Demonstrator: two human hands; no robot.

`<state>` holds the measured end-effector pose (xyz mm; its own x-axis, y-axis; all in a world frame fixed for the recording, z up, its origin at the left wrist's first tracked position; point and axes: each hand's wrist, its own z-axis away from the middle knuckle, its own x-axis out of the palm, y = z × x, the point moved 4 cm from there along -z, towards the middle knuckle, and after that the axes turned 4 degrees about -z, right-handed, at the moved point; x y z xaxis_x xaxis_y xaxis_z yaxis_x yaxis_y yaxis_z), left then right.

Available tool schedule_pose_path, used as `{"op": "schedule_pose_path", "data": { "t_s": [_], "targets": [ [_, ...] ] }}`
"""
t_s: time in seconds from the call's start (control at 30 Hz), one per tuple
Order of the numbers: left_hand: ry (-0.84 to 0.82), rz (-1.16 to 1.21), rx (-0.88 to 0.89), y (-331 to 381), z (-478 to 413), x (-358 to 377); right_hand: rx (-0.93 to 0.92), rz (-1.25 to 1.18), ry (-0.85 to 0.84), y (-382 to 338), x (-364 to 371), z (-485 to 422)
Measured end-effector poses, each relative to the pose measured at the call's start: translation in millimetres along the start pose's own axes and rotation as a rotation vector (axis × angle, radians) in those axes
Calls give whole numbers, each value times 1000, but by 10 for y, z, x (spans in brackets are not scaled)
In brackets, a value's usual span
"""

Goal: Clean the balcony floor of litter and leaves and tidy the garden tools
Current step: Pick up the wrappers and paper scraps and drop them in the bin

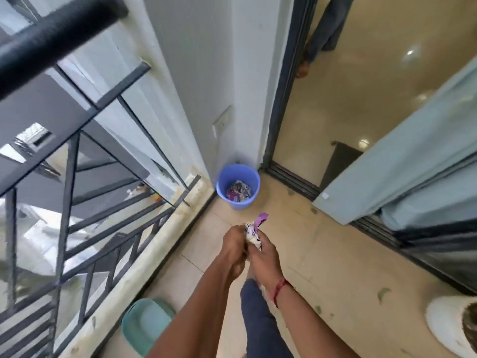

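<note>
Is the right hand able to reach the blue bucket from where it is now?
Probably not yet. The right hand, gripping crumpled wrappers with the left hand, is short of the blue bucket. Only floor lies between, so a step forward should do.

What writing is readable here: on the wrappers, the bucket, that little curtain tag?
None reads clearly.
Print on the wrapper gripped by the left hand and right hand: too blurred.
Print on the litter in the blue bucket: too blurred.
The white tag on the curtain: too small.
</note>
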<state>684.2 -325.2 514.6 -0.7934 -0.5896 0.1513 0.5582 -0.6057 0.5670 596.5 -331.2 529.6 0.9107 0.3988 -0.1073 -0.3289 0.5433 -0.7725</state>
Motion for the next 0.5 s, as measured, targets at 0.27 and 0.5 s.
{"op": "schedule_pose_path", "data": {
  "t_s": [0.27,0.5],
  "targets": [
    [-17,-158,-116,340,-1697,-19,147,78,27,61,272,-1784],
    [-61,-88,-207,265,-3566,-204,260,163,55,577,547,-3511]
  ]
}}
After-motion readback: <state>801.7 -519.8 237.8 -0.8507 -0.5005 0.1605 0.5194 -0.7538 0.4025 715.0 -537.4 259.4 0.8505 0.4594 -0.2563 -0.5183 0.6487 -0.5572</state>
